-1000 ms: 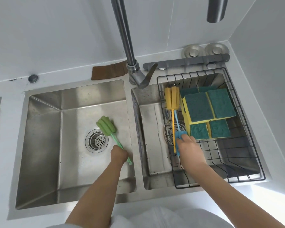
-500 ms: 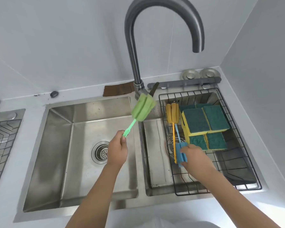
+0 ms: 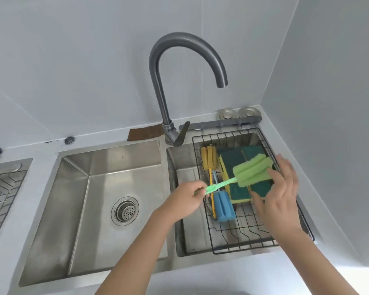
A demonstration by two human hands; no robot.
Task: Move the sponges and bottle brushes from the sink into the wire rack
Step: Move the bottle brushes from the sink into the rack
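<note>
My left hand [image 3: 184,201] grips the handle end of the green bottle brush [image 3: 250,172], held level over the black wire rack [image 3: 226,237] that sits in the right sink basin. Its green foam head hovers above the stacked green-and-yellow sponges [image 3: 232,160]. My right hand [image 3: 279,194] is spread beside the foam head, fingers touching or just under it, with nothing gripped. A yellow bottle brush [image 3: 209,158] and a blue bottle brush [image 3: 223,207] lie in the rack's left part.
The left sink basin [image 3: 77,209] holds only its drain strainer [image 3: 125,210]. A tall grey faucet [image 3: 158,81] arches over the divide between the basins. A grey bar and two metal caps [image 3: 239,113] sit behind the rack. Another wire grid [image 3: 0,188] lies at far left.
My left hand lifted the green brush out of the left basin and swung it right over the rack. My right hand let go of the blue brush and rose to the green foam head.
</note>
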